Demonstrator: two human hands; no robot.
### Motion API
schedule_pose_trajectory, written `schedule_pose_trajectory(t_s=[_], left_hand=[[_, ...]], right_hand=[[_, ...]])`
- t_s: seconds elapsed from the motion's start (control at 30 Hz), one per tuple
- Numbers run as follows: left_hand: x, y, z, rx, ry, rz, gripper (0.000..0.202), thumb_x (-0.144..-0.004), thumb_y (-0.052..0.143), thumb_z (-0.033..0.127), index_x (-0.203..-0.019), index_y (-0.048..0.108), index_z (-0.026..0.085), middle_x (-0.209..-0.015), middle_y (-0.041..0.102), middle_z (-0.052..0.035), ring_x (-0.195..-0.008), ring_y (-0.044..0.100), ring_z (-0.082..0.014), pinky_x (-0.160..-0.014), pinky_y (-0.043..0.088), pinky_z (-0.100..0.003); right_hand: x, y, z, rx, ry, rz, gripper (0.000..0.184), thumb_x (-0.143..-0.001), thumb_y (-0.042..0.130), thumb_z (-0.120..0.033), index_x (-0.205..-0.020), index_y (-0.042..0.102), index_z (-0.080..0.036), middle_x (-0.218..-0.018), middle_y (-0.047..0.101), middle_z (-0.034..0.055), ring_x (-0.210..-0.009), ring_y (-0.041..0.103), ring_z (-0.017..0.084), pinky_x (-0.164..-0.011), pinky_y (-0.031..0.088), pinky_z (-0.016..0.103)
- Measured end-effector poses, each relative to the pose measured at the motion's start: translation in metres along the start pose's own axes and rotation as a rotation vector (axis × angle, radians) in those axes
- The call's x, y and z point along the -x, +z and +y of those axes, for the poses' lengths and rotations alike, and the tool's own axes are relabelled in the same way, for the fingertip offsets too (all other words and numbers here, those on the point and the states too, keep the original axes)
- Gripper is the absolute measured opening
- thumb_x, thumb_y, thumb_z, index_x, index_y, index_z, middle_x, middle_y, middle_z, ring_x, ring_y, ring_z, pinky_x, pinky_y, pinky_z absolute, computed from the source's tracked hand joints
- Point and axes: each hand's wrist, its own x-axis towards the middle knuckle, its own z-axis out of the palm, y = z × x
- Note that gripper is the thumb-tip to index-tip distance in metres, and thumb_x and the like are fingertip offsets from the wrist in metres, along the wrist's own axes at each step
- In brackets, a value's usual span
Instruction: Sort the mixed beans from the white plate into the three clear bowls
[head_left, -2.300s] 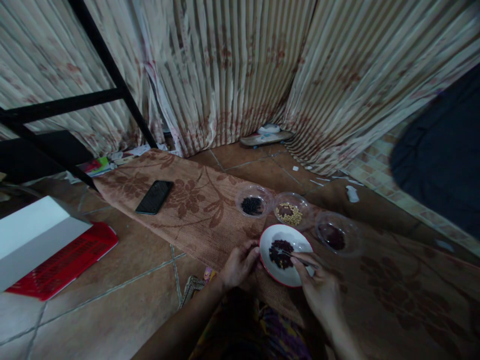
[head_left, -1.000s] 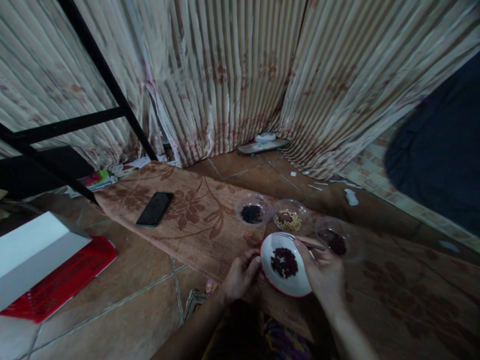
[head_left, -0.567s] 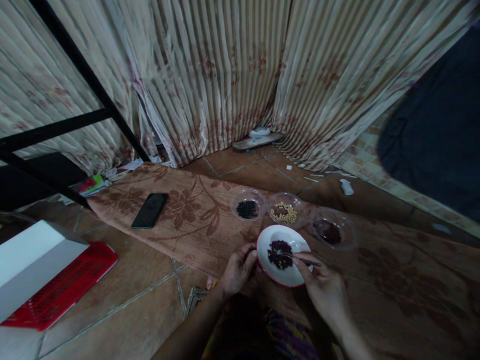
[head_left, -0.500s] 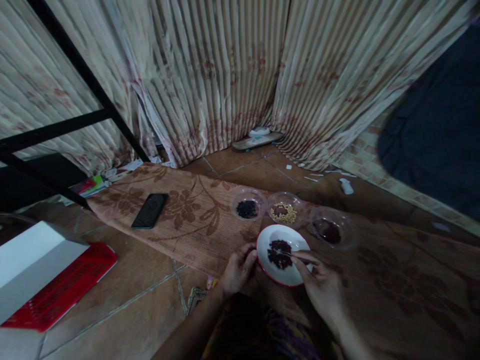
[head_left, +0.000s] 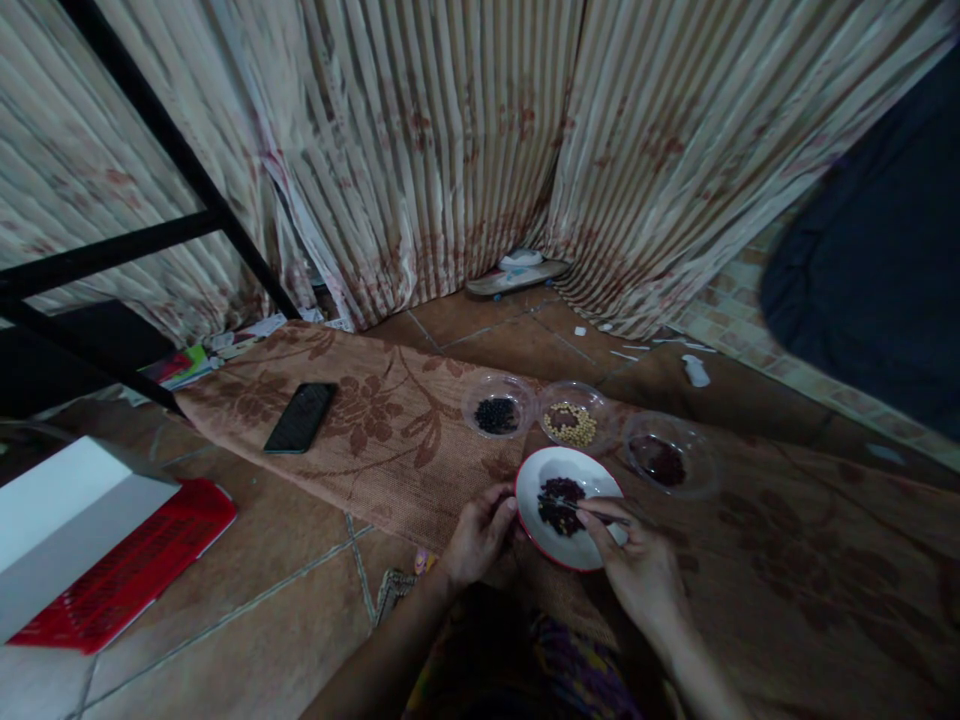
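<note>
A white bowl (head_left: 541, 472) with a red rim stands on the cloth-covered bench and holds a heap of dark red and black beans (head_left: 561, 505) with a few yellow ones. At its left rim, my left hand (head_left: 484, 532) is closed, thumb on the edge. My right hand (head_left: 637, 560) pinches slim metal tweezers (head_left: 589, 508), their tips in the beans. Behind the bowl stand three clear plastic tubs: one with black beans (head_left: 495, 414), one with yellow soybeans (head_left: 576, 428), and one with dark red beans (head_left: 664, 465).
A black phone (head_left: 301, 418) lies on the patterned brown cloth (head_left: 397, 470) to the left. On the tiled floor is an open red and white box (head_left: 150, 570). A skateboard (head_left: 517, 278) rests by the striped curtain (head_left: 420, 150). A black metal frame (head_left: 187, 170) rises at left.
The tweezer tips have shifted slightly left within the beans. My left hand stays at the bowl's rim. The whole view has shifted a little.
</note>
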Motion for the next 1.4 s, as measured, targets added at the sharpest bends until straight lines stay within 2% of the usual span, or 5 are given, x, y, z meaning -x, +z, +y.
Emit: schedule_pose_trajectory(t_s=[0.7, 0.87, 1.03, 1.13, 1.4], left_hand=[[-0.001, 0.001, -0.003, 0.060, -0.024, 0.012, 0.042, -0.093, 0.052, 0.049, -0.114, 0.060, 0.014, -0.078, 0.064, -0.0028, -0.065, 0.059, -0.0133, -0.062, 0.049, -0.024], [-0.001, 0.000, -0.008, 0.065, -0.029, 0.017, 0.043, -0.093, 0.051, 0.050, -0.115, 0.060, 0.014, -0.076, 0.064, -0.0030, -0.064, 0.059, -0.0133, -0.061, 0.049, -0.024], [-0.001, -0.002, -0.008, 0.001, -0.010, 0.004, 0.044, -0.095, 0.048, 0.049, -0.119, 0.059, 0.014, -0.076, 0.064, -0.0038, -0.066, 0.060, -0.0146, -0.063, 0.049, -0.025], [-0.001, -0.003, -0.007, -0.012, -0.011, 0.007, 0.046, -0.095, 0.047, 0.048, -0.122, 0.059, 0.013, -0.073, 0.063, -0.0033, -0.065, 0.059, -0.0146, -0.063, 0.049, -0.025], [-0.001, -0.002, -0.004, 0.008, -0.023, -0.003, 0.044, -0.095, 0.048, 0.048, -0.121, 0.060, 0.014, -0.077, 0.063, -0.0032, -0.067, 0.059, -0.0142, -0.063, 0.049, -0.024]], right_hand=[[0.001, -0.007, -0.010, -0.029, 0.009, 0.059, 0.028, -0.084, 0.063, -0.047, -0.091, 0.074, -0.023, -0.093, 0.074, 0.0061, -0.090, 0.068, 0.023, -0.085, 0.051, 0.036], [-0.027, -0.003, -0.030, -0.152, 0.028, 0.161, 0.027, -0.082, 0.065, -0.046, -0.088, 0.074, -0.022, -0.089, 0.075, 0.0058, -0.082, 0.070, 0.022, -0.079, 0.053, 0.034], [-0.073, 0.023, -0.055, -0.258, -0.089, 0.210, 0.026, -0.083, 0.064, -0.044, -0.090, 0.073, -0.021, -0.091, 0.075, 0.0069, -0.081, 0.070, 0.021, -0.080, 0.053, 0.034], [-0.084, 0.033, -0.060, -0.254, -0.099, 0.207, 0.026, -0.084, 0.062, -0.043, -0.090, 0.074, -0.021, -0.093, 0.075, 0.0073, -0.082, 0.070, 0.020, -0.076, 0.053, 0.033], [-0.052, 0.009, -0.037, -0.237, -0.043, 0.266, 0.025, -0.083, 0.065, -0.044, -0.088, 0.074, -0.021, -0.091, 0.075, 0.0063, -0.084, 0.069, 0.021, -0.080, 0.053, 0.034]])
